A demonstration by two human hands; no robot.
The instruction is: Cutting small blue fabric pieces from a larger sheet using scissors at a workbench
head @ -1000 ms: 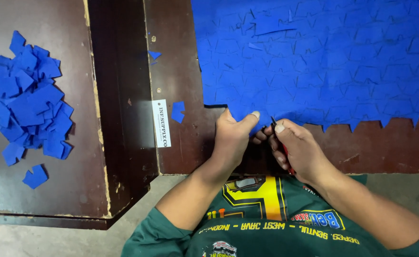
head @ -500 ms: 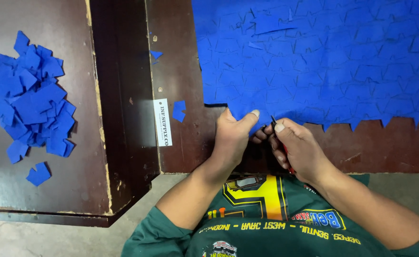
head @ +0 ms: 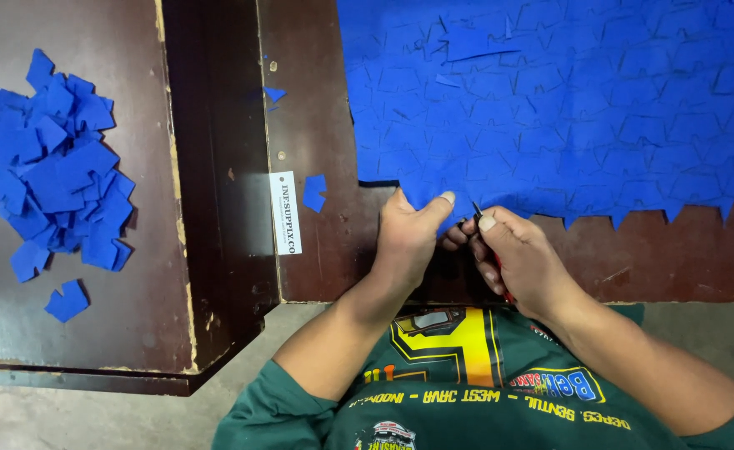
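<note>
Dark wooden table [head: 317, 258], blue sheet [head: 567, 100], blue pieces [head: 50, 167]

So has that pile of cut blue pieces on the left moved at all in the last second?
No. The pile of blue pieces lies at the same spot on the dark table, equally far from the white label. The slight shift in frame is the camera.

Dark green shirt [head: 467, 392] with yellow print, sleeves seemingly pushed up.

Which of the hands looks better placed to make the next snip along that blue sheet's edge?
Probably the right hand: it holds the small red-handled cutting tool, tip at the edge of the blue patterned foam sheet. The left hand pinches that edge beside it.
</note>
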